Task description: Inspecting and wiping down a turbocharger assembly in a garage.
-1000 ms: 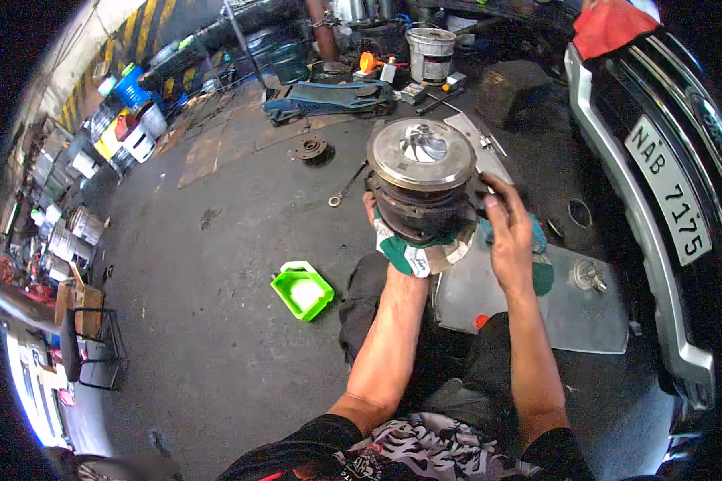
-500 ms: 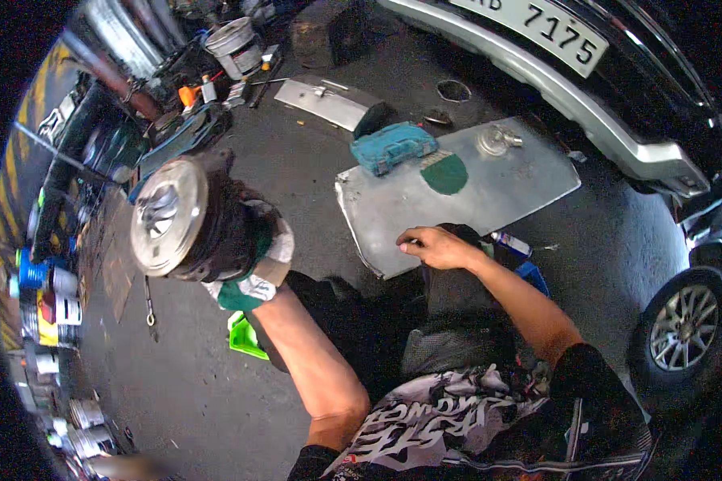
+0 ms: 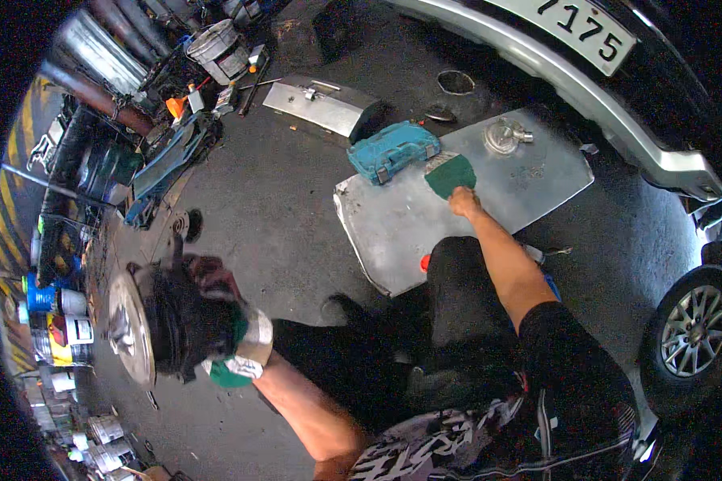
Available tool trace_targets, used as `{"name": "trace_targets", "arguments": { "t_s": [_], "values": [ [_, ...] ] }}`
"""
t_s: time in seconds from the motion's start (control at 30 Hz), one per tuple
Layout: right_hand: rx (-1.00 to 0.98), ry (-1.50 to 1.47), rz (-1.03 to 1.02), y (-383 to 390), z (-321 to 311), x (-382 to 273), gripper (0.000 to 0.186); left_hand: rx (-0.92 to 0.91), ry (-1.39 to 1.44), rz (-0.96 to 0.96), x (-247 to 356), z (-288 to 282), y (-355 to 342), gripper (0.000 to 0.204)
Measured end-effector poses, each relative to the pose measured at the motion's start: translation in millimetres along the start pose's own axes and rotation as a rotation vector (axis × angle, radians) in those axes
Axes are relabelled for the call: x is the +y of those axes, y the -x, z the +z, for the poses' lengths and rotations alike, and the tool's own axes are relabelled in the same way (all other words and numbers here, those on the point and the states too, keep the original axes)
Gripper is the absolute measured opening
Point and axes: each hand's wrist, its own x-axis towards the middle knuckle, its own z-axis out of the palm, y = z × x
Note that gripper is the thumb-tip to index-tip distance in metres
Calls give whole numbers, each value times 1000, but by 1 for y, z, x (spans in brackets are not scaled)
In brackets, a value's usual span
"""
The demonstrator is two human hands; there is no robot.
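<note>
My left hand (image 3: 208, 313), in a dark work glove with a green and white cuff, is at the left, holding a round, dark part with a shiny metal face (image 3: 131, 330). Its fingers are mostly hidden and blurred. My bare right hand (image 3: 463, 200) reaches forward over the flat grey metal panel (image 3: 401, 232). Its closed fingers pinch the near edge of a green, rounded pad (image 3: 452, 176), which lies on the panel. Just left of the pad sits a teal plastic case (image 3: 389, 151). A round metal fitting with a side spout (image 3: 505, 136) rests on the panel's far part.
A car's bumper (image 3: 586, 104) crosses the upper right, and a wheel (image 3: 687, 333) stands at the right. Beyond the panel lie a metal box (image 3: 321, 104) and a bucket (image 3: 219, 50). Tins and tubs (image 3: 72, 329) line the left side. A red cap (image 3: 425, 263) shows beside my knee.
My right hand has moved forward from above my knee and taken hold of the green pad's edge. My left hand has lowered and shifted left with the metal-faced part, which has turned more edge-on.
</note>
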Motion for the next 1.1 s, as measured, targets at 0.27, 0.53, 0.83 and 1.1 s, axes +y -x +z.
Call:
{"name": "trace_targets", "arguments": {
  "t_s": [0.27,0.53,0.83,1.1],
  "values": [
    [38,-13,-97,-34,26,-67,48,46,-58,-22,7,9,-6,63],
    [77,169,-95,-16,50,-7,53,-7,29,-139,-24,3,-20,67],
    [6,-1206,-342,59,-21,-60,28,-178,-15,139,-1,7,3,72],
    [23,-1586,-753,213,-174,-218,53,217,7,640,23,-42,-13,59]
  ]
}}
